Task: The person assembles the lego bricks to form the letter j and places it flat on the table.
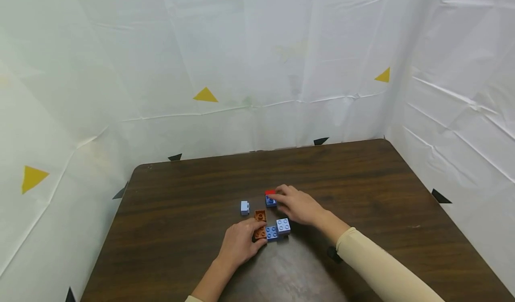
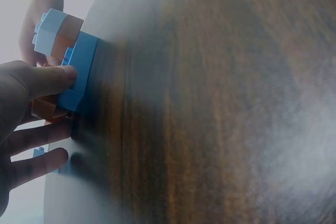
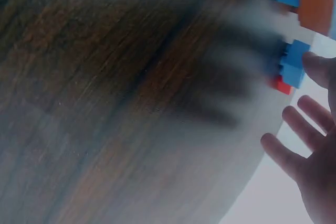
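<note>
On the dark wood table, my left hand [image 1: 239, 242] grips a joined group of toy building bricks between thumb and forefinger. The group has an orange-brown brick [image 1: 260, 233] beside a blue brick [image 1: 271, 234], with a pale blue brick [image 1: 283, 224] raised at its right end over another brown one. Its thumb lies against the blue brick's side in the left wrist view. Just beyond, my right hand [image 1: 299, 206] hovers with fingers spread, its fingertips right at a small blue brick [image 3: 295, 62]. A red brick [image 1: 270, 192] adjoins that blue one.
A single pale blue brick [image 1: 244, 208] lies on its side left of the group. Another orange-brown brick [image 1: 260, 214] sits behind the left fingertips. White sheeting [image 1: 257, 60] with yellow and black triangles surrounds the table [image 1: 181, 195] at the back and sides.
</note>
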Tool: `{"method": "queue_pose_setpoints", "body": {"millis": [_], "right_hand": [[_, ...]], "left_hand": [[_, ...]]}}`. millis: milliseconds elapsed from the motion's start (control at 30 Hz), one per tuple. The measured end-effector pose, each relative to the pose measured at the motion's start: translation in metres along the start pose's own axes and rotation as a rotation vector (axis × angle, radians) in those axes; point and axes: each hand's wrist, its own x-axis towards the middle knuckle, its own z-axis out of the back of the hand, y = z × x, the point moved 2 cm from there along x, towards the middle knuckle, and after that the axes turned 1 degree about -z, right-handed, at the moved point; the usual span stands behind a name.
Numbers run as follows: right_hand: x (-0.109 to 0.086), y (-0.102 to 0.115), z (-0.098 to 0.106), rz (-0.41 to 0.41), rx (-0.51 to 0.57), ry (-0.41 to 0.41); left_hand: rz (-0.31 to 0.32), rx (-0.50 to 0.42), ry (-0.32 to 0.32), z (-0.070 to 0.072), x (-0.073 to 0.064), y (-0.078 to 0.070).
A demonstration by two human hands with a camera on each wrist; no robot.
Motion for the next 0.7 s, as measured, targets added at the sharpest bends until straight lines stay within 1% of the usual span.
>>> {"method": "queue_pose_setpoints", "body": {"millis": [100,200,333,500,600,700], "right_hand": [[0.0035,-0.0023,-0.0031,0.011,-0.029,0.009],[0.0049,-0.0028,-0.0042,-0.006,-0.027,0.006],[0.0042,-0.0038,-0.0062,-0.057,-0.032,0.000],[0.0001,-0.0051,-0.0081,-0.100,-0.037,-0.011],[-0.0027,-0.0054,-0.0068,-0.123,-0.015,-0.024],[-0.0046,-0.0057,-0.0039,-0.177,0.056,-0.039]], "left_hand": [[0.002,0.000,0.001,0.0001,0.0004,-0.0003],[0.007,-0.002,0.005,0.0002,0.0007,-0.0005],[0.012,-0.004,0.015,0.0001,0.0007,-0.0010],[0.004,-0.002,0.009,-0.0015,0.0004,-0.0002],[0.001,-0.002,0.004,-0.0016,0.0000,0.0002],[0.005,-0.002,0.009,-0.0008,-0.0006,0.0003]]}}
